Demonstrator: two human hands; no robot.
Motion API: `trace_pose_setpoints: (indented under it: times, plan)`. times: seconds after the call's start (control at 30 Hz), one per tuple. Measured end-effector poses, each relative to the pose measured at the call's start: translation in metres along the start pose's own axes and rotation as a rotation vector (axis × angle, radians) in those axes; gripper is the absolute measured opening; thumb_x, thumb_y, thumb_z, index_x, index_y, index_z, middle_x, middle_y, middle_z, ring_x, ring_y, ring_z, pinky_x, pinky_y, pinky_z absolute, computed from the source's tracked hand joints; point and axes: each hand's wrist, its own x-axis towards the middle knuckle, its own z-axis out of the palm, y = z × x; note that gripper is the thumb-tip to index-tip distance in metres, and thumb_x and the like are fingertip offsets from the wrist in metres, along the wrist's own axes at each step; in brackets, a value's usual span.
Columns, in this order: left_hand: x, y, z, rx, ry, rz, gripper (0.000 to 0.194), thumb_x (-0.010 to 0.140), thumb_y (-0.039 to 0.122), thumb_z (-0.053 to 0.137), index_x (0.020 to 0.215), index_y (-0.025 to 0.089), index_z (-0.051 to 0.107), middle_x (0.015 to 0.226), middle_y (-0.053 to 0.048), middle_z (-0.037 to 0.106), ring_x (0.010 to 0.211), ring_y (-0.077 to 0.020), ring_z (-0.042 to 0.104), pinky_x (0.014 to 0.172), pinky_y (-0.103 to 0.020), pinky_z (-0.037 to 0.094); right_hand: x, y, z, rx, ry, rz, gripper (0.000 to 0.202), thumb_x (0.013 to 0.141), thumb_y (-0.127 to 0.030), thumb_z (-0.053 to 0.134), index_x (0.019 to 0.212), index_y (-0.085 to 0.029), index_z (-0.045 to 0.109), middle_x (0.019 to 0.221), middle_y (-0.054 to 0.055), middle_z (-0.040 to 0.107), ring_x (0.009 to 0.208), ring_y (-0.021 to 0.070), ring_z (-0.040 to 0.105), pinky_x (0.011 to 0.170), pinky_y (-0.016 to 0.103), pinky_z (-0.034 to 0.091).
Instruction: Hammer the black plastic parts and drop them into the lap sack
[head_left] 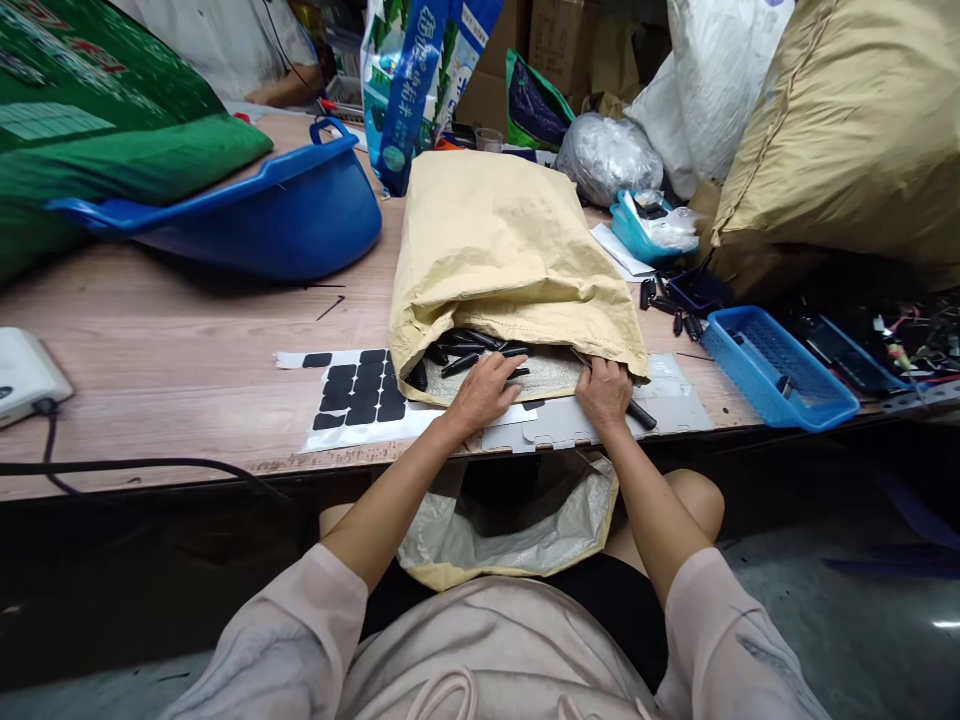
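A large yellow woven sack (510, 240) lies on the table with its mouth facing me. Black elongated pieces (461, 355) are piled inside the left part of the opening. My left hand (487, 392) reaches over the sack's lower lip, fingers bent near the black pieces; what its fingertips hold, if anything, is too small to tell. At the right side of the mouth, my right hand (604, 392) has its fingers curled by the sack edge, with a black piece (641, 415) just beside it. A sheet of black stickers (360, 390) lies left of the sack.
A blue basin (262, 225) stands at the left. A blue basket (780, 368) sits at the right edge. A second open sack (510, 550) is between my knees. Full sacks stand behind, and a person's arm (285, 88) shows at the back left.
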Motion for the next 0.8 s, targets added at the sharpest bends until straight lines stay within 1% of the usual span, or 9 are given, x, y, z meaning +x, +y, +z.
trace_pose_setpoints:
  times: [0.07, 0.13, 0.23, 0.33, 0.4, 0.53, 0.7, 0.8]
  plan:
    - [0.003, 0.000, 0.003, -0.076, 0.023, -0.003, 0.046, 0.095, 0.022, 0.065, 0.141, 0.022, 0.065, 0.114, -0.009, 0.066, 0.111, -0.0276, 0.060, 0.105, -0.043, 0.049, 0.000, 0.000, 0.000, 0.004, 0.001, 0.000, 0.037, 0.101, -0.026, 0.049, 0.123, -0.013, 0.075, 0.110, 0.020, 0.074, 0.102, 0.0327, 0.069, 0.085, 0.039, 0.047]
    - [0.003, 0.000, 0.005, -0.131, 0.057, -0.022, 0.042, 0.093, 0.021, 0.069, 0.135, 0.022, 0.068, 0.111, -0.007, 0.067, 0.108, -0.0263, 0.060, 0.105, -0.043, 0.049, 0.000, 0.001, 0.001, 0.009, 0.007, 0.000, 0.036, 0.101, -0.027, 0.049, 0.121, -0.013, 0.075, 0.109, 0.019, 0.074, 0.102, 0.0328, 0.068, 0.084, 0.039, 0.047]
    - [0.001, -0.003, 0.006, -0.172, 0.131, -0.095, 0.036, 0.086, 0.024, 0.079, 0.122, 0.021, 0.072, 0.102, -0.004, 0.067, 0.100, -0.0245, 0.061, 0.099, -0.041, 0.051, 0.000, 0.002, 0.002, 0.016, 0.026, -0.003, 0.034, 0.100, -0.027, 0.050, 0.118, -0.014, 0.076, 0.107, 0.019, 0.073, 0.099, 0.0317, 0.067, 0.084, 0.038, 0.046]
    - [0.000, -0.003, 0.006, -0.175, 0.182, -0.172, 0.027, 0.080, 0.027, 0.086, 0.103, 0.021, 0.074, 0.093, -0.003, 0.067, 0.094, -0.0236, 0.060, 0.091, -0.038, 0.051, 0.000, 0.003, 0.003, 0.023, 0.035, -0.001, 0.033, 0.101, -0.027, 0.050, 0.116, -0.014, 0.076, 0.106, 0.018, 0.072, 0.099, 0.0305, 0.065, 0.084, 0.038, 0.044]
    - [0.000, -0.002, 0.005, -0.179, 0.172, -0.191, 0.022, 0.078, 0.025, 0.086, 0.095, 0.021, 0.073, 0.088, -0.001, 0.066, 0.090, -0.0228, 0.060, 0.091, -0.038, 0.051, -0.001, 0.003, 0.003, 0.027, 0.031, -0.001, 0.033, 0.101, -0.028, 0.051, 0.118, -0.015, 0.076, 0.106, 0.018, 0.072, 0.099, 0.0302, 0.065, 0.085, 0.037, 0.044]
    - [0.002, -0.001, 0.003, -0.203, 0.129, -0.174, 0.017, 0.079, 0.018, 0.082, 0.093, 0.022, 0.073, 0.089, -0.001, 0.068, 0.090, -0.0227, 0.062, 0.092, -0.038, 0.050, -0.003, 0.003, 0.003, 0.035, 0.022, -0.015, 0.035, 0.102, -0.027, 0.052, 0.126, -0.017, 0.075, 0.110, 0.017, 0.072, 0.102, 0.0299, 0.065, 0.085, 0.037, 0.043]
    - [0.004, -0.003, 0.003, -0.190, 0.063, -0.126, 0.013, 0.084, 0.022, 0.077, 0.096, 0.023, 0.076, 0.089, -0.003, 0.068, 0.092, -0.0239, 0.062, 0.089, -0.038, 0.049, 0.001, 0.007, 0.002, 0.082, -0.025, -0.033, 0.034, 0.103, -0.026, 0.053, 0.128, -0.022, 0.076, 0.112, 0.014, 0.073, 0.104, 0.0288, 0.064, 0.087, 0.037, 0.043]
    - [0.005, -0.004, 0.003, -0.181, 0.033, -0.137, 0.014, 0.085, 0.024, 0.078, 0.099, 0.023, 0.078, 0.089, -0.003, 0.068, 0.093, -0.0240, 0.063, 0.087, -0.038, 0.049, -0.001, 0.014, -0.002, 0.173, -0.005, -0.113, 0.035, 0.101, -0.024, 0.055, 0.127, -0.024, 0.077, 0.111, 0.012, 0.073, 0.104, 0.0275, 0.064, 0.091, 0.037, 0.045]
